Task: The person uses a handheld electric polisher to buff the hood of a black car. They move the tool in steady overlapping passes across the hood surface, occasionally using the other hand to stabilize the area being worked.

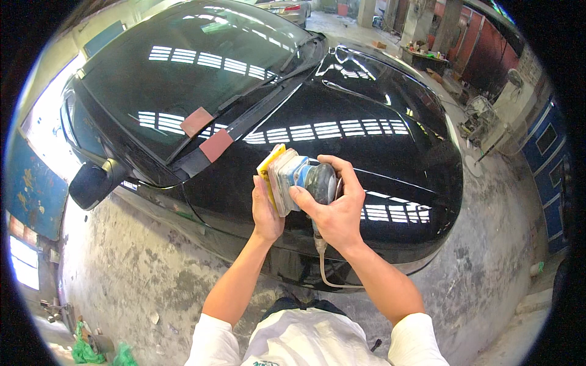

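Observation:
In front of me, above the car's black hood (293, 137), I hold an air sander (318, 182) with a black and blue body, tipped so its flat pad faces left. My right hand (339, 215) is wrapped round the rounded body, thumb toward the pad. A yellow sheet, apparently sandpaper (268, 160), covers the pad's face. Against that face and the pad's lower edge presses my left hand (266, 210); its farther fingers are partly hidden. From the sander's handle a pale air hose (323, 268) hangs down, then bends right past my right forearm.
Two reddish-brown pads (196, 122) (217, 145) lie by the windshield's base, near the wiper. The side mirror (94, 183) sticks out at left. Grey concrete floor (165, 262) surrounds the car. Blue doors (549, 165) stand at right, and a cluttered bench (424, 60) at far right.

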Tool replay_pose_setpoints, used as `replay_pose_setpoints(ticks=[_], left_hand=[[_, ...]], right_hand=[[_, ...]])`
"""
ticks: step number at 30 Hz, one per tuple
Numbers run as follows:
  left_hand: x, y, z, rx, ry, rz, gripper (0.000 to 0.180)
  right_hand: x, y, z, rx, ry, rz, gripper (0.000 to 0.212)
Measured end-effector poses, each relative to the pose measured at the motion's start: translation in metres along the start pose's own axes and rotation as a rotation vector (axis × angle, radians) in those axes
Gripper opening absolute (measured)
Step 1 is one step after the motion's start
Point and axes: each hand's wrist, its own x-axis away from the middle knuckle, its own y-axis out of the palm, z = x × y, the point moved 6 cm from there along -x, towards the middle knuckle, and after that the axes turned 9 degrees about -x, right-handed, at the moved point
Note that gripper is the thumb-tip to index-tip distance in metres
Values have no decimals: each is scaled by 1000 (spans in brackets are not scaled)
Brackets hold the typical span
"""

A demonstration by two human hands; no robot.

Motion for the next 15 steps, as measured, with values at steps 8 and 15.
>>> replay_pose_setpoints(ticks=[8,15], left_hand=[[6,17,-7,-2,-40,39,72],[16,18,-11,-21,-69,25,74]], right_hand=[[7,-15,-3,29,-8,-18,64],[9,-20,5,42,-1,-64,65]])
